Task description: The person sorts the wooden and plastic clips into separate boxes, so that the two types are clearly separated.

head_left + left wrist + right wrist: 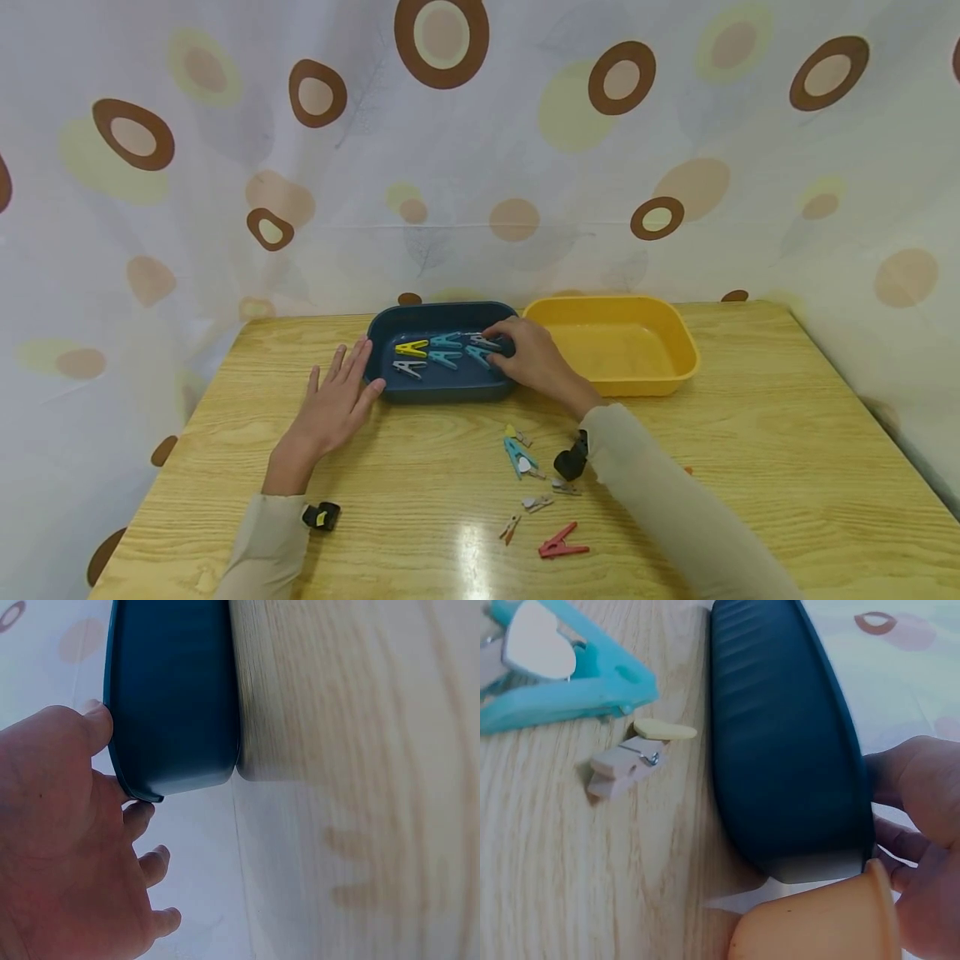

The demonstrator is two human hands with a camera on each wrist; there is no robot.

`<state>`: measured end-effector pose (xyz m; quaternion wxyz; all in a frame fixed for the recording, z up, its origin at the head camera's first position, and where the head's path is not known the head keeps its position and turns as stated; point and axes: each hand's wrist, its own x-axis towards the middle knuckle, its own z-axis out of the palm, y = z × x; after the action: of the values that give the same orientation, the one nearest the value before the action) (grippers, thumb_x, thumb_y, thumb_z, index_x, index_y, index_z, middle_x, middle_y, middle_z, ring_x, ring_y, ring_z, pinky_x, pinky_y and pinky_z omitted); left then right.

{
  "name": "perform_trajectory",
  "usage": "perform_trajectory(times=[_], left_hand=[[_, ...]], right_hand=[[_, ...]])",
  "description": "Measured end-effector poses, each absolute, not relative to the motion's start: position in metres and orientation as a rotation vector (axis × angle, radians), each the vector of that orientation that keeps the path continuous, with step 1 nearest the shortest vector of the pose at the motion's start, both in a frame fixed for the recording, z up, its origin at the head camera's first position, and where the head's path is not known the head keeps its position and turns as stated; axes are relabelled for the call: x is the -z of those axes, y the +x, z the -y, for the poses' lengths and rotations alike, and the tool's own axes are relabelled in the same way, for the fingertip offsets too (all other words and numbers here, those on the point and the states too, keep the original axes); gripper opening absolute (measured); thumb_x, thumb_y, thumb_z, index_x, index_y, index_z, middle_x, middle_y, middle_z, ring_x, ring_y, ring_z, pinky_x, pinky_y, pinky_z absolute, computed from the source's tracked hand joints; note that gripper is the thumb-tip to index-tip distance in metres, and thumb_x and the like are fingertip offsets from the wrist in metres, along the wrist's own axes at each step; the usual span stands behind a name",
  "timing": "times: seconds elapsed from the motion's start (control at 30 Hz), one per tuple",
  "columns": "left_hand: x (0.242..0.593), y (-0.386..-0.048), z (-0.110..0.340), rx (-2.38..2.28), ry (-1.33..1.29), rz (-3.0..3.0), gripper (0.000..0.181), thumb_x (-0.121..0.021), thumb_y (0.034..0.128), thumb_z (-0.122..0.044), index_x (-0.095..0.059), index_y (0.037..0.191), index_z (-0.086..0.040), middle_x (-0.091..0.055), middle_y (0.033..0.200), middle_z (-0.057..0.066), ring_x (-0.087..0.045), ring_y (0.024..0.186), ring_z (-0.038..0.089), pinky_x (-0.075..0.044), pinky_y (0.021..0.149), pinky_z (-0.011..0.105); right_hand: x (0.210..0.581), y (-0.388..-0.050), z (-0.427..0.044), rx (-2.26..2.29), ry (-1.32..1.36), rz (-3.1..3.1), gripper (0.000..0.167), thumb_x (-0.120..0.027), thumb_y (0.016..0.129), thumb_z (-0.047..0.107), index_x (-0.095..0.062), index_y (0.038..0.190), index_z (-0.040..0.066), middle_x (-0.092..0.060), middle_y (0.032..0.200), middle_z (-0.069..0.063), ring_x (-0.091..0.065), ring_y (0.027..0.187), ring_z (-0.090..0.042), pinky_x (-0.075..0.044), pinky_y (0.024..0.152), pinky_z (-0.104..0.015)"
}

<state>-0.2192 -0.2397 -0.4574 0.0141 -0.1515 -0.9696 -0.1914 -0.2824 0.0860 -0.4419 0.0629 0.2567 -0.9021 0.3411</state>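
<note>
My left hand (333,412) rests against the left end of the blue tray (442,395), fingers extended; in the left wrist view its thumb (96,727) touches the rim. My right hand (534,357) reaches over the tray's right end, with bent fingers beside a grey clothespin (483,341) and the thumb near a blue clothespin (477,357). Whether it pinches either one is unclear; the tray wall hides its fingertips in the right wrist view. Also inside the tray lie a yellow clothespin (411,348), a second grey clothespin (409,368) and more blue ones.
A yellow tray (637,388) stands right of the blue one. On the wooden table (420,475) in front lie a turquoise clothespin (517,457), a red clothespin (562,542) and several small wooden clothespins (537,503). A patterned curtain (480,267) hangs behind.
</note>
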Motion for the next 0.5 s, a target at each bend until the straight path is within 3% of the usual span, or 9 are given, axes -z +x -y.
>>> perform_trajectory(times=[0.5], left_hand=[[0.457,-0.219,0.24,0.572,-0.457,3.048,0.071,-0.03,0.1118,-0.048,-0.008,0.166,-0.008,-0.006,0.172,0.011,-0.003,0.156,0.041,-0.001,0.117,0.072]], right_hand=[[0.429,-0.252,-0.099,-1.159,0.842,2.574,0.04,-0.076,0.095,0.015,-0.067,0.131,0.003,-0.068,0.122,-0.011,-0.062,0.102,-0.031,-0.054,0.087,-0.048]])
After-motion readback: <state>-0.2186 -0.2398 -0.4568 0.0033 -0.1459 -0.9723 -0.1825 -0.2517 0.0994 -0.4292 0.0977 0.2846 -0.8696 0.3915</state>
